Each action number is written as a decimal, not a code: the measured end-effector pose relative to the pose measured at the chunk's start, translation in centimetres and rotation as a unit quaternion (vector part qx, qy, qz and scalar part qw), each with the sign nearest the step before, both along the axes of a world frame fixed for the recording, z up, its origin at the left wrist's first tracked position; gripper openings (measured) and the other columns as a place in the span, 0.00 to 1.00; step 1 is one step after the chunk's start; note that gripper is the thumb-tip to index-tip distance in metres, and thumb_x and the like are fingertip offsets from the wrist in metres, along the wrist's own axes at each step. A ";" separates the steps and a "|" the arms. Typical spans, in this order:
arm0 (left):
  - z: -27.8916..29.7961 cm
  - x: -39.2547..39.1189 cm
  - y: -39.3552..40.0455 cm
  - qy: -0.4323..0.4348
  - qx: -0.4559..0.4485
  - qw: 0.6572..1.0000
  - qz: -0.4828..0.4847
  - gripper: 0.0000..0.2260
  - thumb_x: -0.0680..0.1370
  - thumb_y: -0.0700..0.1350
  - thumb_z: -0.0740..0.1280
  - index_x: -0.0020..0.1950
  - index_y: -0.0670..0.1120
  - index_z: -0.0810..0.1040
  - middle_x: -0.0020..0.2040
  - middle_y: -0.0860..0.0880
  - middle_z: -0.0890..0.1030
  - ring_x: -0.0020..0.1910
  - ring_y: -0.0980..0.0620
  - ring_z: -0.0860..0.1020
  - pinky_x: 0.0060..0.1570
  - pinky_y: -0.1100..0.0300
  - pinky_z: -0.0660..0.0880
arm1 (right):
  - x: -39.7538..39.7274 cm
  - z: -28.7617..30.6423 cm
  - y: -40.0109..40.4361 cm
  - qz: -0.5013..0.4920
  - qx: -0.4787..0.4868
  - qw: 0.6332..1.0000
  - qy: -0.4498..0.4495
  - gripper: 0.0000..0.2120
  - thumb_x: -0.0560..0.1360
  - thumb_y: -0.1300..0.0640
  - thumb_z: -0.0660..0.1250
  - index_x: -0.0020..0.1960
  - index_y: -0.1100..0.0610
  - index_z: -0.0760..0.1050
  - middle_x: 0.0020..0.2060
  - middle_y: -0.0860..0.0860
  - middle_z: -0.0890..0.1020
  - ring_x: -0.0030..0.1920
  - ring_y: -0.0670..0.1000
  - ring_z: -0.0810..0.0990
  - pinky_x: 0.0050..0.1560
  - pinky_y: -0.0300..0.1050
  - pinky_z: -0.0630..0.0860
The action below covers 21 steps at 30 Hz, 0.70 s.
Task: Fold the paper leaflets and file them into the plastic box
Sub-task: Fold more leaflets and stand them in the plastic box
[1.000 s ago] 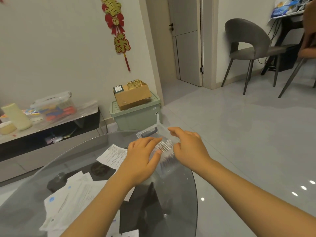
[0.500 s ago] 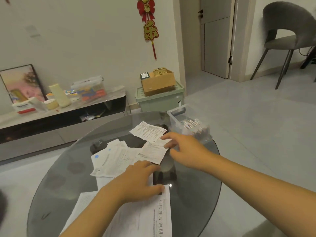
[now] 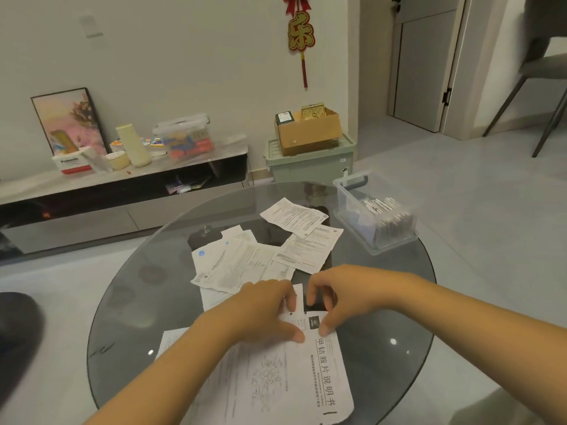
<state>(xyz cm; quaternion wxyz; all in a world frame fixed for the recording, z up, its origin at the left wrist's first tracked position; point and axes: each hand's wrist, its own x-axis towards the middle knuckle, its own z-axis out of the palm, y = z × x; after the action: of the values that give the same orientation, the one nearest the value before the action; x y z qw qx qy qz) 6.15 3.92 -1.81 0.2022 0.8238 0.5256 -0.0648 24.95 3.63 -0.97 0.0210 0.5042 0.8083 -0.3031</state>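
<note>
A large printed leaflet (image 3: 294, 378) lies unfolded at the near edge of the round glass table (image 3: 153, 302). My left hand (image 3: 260, 311) and my right hand (image 3: 343, 296) both pinch its far edge, thumbs on the top face and fingers curled over the edge. Several more unfolded leaflets (image 3: 242, 265) lie scattered in the middle of the table. The clear plastic box (image 3: 374, 213) stands open at the table's far right edge, with several folded leaflets upright inside it.
A low TV bench (image 3: 122, 182) with clutter runs along the wall at the left. A green storage bin (image 3: 310, 161) carrying a cardboard box stands behind the table. A grey chair (image 3: 546, 72) is at the far right. A dark object (image 3: 15, 326) sits at the left edge.
Both hands left the plastic box and came back toward me to the near leaflet, where they now pinch its far edge. The view swung left and down over the table.
</note>
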 end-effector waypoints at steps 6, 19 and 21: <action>0.0 0.5 0.8 -0.057 0.003 0.998 0.007 0.09 0.73 0.53 0.71 0.40 0.53 0.73 0.40 0.55 0.74 0.37 0.56 0.70 0.37 0.63 0.65 | -0.6 -0.4 0.5 -0.027 0.083 0.996 0.002 0.23 0.69 0.49 0.73 0.61 0.49 0.71 0.45 0.42 0.72 0.47 0.45 0.72 0.45 0.39 0.71; -0.2 -3.3 4.2 -0.508 -0.003 0.751 0.423 0.06 0.80 0.41 0.59 0.53 0.47 0.75 0.53 0.49 0.81 0.51 0.46 0.80 0.51 0.48 0.78 | -1.0 -0.2 0.6 -0.017 0.240 0.969 0.050 0.26 0.72 0.42 0.68 0.68 0.43 0.67 0.65 0.40 0.67 0.67 0.46 0.57 0.68 0.44 0.48; -0.3 -3.6 4.3 -0.542 -0.019 0.716 0.440 0.07 0.81 0.40 0.59 0.56 0.46 0.74 0.54 0.48 0.80 0.51 0.46 0.80 0.54 0.46 0.77 | -0.9 -0.3 0.4 0.011 0.203 0.978 0.041 0.26 0.70 0.41 0.69 0.67 0.42 0.68 0.64 0.39 0.69 0.67 0.44 0.57 0.69 0.44 0.50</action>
<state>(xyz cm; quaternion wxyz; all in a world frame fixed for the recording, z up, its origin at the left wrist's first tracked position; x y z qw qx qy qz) 2.57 8.18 -2.10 0.4737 0.3894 0.6281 0.4791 24.02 4.07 -1.27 -0.1117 0.4761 0.8588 -0.1525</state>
